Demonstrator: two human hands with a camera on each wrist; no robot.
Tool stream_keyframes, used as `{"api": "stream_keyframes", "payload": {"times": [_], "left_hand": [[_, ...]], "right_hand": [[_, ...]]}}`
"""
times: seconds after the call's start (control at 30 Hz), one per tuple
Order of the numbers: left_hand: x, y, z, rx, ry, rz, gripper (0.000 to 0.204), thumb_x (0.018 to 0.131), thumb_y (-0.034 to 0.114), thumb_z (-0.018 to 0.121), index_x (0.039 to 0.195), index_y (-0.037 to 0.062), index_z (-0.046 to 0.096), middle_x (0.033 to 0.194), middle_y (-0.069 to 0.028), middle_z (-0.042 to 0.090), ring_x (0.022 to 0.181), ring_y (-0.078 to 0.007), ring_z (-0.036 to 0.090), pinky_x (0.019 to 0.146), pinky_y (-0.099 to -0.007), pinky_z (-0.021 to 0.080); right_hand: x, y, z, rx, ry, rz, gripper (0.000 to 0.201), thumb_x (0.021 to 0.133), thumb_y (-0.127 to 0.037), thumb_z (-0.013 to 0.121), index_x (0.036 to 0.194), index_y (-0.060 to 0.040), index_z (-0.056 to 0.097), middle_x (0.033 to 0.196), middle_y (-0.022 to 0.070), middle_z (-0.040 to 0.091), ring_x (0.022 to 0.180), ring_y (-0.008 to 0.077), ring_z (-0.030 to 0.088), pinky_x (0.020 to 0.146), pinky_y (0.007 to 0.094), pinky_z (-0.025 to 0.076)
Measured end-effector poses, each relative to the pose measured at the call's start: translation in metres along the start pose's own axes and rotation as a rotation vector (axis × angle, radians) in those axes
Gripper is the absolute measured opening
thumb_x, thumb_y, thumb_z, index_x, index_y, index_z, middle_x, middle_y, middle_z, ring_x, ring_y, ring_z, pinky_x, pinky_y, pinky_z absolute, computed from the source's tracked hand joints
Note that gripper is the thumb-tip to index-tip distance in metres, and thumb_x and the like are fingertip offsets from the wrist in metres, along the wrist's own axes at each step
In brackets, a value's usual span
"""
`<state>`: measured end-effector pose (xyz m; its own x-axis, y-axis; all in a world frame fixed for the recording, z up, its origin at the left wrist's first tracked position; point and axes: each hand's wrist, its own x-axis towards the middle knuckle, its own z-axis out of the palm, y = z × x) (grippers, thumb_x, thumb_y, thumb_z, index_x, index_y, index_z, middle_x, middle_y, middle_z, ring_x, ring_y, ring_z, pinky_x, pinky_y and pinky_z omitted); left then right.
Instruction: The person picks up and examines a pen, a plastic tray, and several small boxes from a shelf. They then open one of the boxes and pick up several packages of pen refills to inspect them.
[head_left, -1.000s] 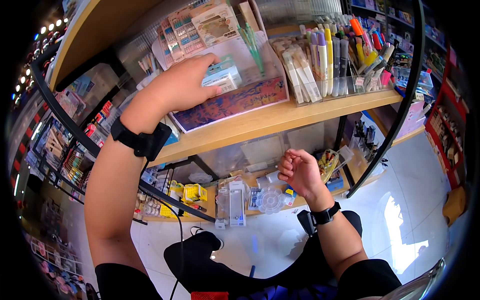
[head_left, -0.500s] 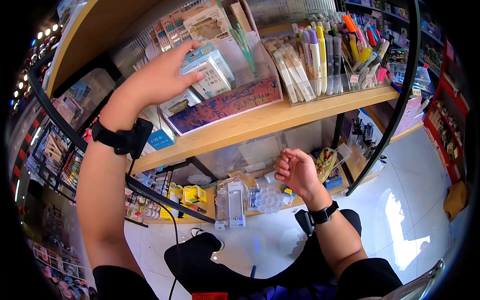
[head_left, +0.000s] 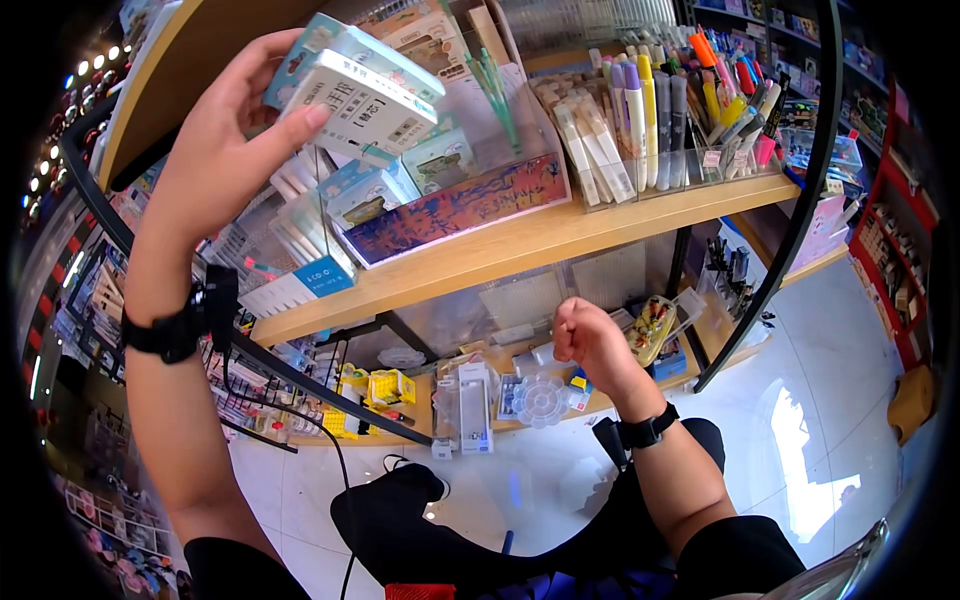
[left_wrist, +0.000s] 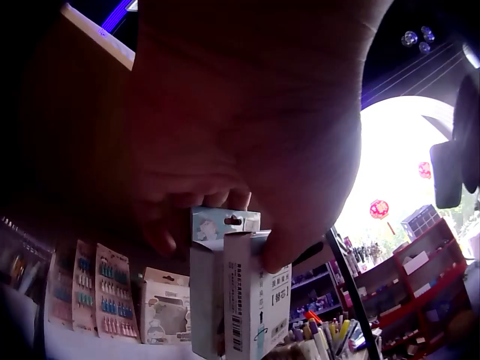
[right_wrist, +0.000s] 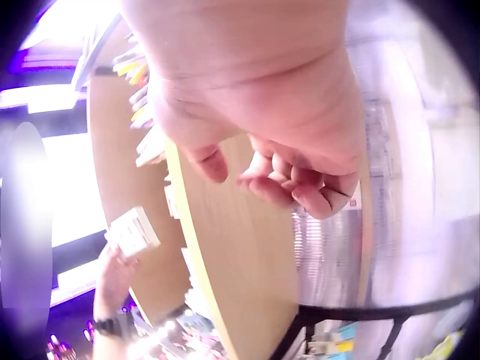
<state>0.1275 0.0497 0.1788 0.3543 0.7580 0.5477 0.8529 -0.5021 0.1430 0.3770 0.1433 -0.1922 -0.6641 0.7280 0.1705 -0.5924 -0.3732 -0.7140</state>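
My left hand (head_left: pixel 205 160) grips two small cartons by one end, thumb on the near one and fingers behind. One carton is white with black print (head_left: pixel 365 108); against its back lies a light blue carton (left_wrist: pixel 207 300) with a hanging tab. Both are raised and tilted over a display bin (head_left: pixel 460 212) with a dark patterned front. Inside the bin stand a greenish carton (head_left: pixel 440 163), a blue-and-white carton (head_left: pixel 368 196) and thin green sticks (head_left: pixel 492 100). Below the shelf edge, my right hand (head_left: pixel 602 348) hangs in the air with loosely curled fingers and nothing in it.
A clear bin of markers (head_left: pixel 660 130) stands right of the display bin on the wooden shelf (head_left: pixel 520 242). A black frame post (head_left: pixel 782 235) rises at the right. A lower shelf carries a flower-shaped palette (head_left: pixel 538 400). A black cable (head_left: pixel 345 480) trails from my left wrist.
My left hand has lifted the two cartons up out of the bin and carried them left, uncovering the cartons beneath. The right hand has turned slightly, otherwise staying in place.
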Motion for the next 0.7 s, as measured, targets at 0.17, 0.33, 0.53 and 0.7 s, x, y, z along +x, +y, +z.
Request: {"api": "stream_keyframes", "payload": {"times": [0.17,0.33,0.53,0.7], "left_hand": [[-0.054,0.044,0.039,-0.1,-0.265,-0.107,0.071,0.09,0.02,0.08,0.149,0.0011,0.046,0.132,-0.0106,0.063,0.124,-0.0207,0.06,0.108,-0.0361,0.047],[-0.076,0.052,0.1,-0.126,-0.553,-0.138,0.061,0.09,0.021,0.077,0.141,-0.0006,0.051,0.123,-0.0215,0.065,0.111,-0.0315,0.067,0.094,-0.0377,0.053],[-0.063,0.048,0.109,-0.13,-0.702,-0.212,0.061,0.091,0.025,0.075,0.142,0.0012,0.05,0.12,-0.0216,0.067,0.109,-0.034,0.069,0.091,-0.0393,0.054],[-0.059,0.04,0.134,-0.15,-0.736,-0.142,0.06,0.092,0.031,0.074,0.139,0.0012,0.053,0.122,-0.022,0.067,0.11,-0.0353,0.068,0.093,-0.0417,0.054]], "right_hand": [[-0.02,-0.008,0.037,-0.384,-0.378,-0.179,0.073,0.089,-0.024,0.08,0.15,-0.0077,0.043,0.132,0.0092,0.059,0.117,0.0189,0.058,0.098,0.0381,0.049],[-0.031,0.0,0.053,-0.358,-0.393,-0.145,0.117,0.077,-0.036,0.093,0.164,-0.0052,0.022,0.155,0.0139,0.046,0.142,0.0247,0.047,0.116,0.0433,0.04],[-0.026,-0.002,0.052,-0.423,-0.311,-0.245,0.091,0.082,-0.013,0.09,0.154,-0.0018,0.036,0.141,0.0099,0.057,0.133,0.0215,0.055,0.11,0.0407,0.046],[-0.031,-0.002,0.074,-0.446,-0.174,-0.258,0.077,0.087,-0.008,0.084,0.149,-0.0015,0.04,0.139,0.0096,0.059,0.127,0.0166,0.058,0.106,0.0355,0.049]]}}
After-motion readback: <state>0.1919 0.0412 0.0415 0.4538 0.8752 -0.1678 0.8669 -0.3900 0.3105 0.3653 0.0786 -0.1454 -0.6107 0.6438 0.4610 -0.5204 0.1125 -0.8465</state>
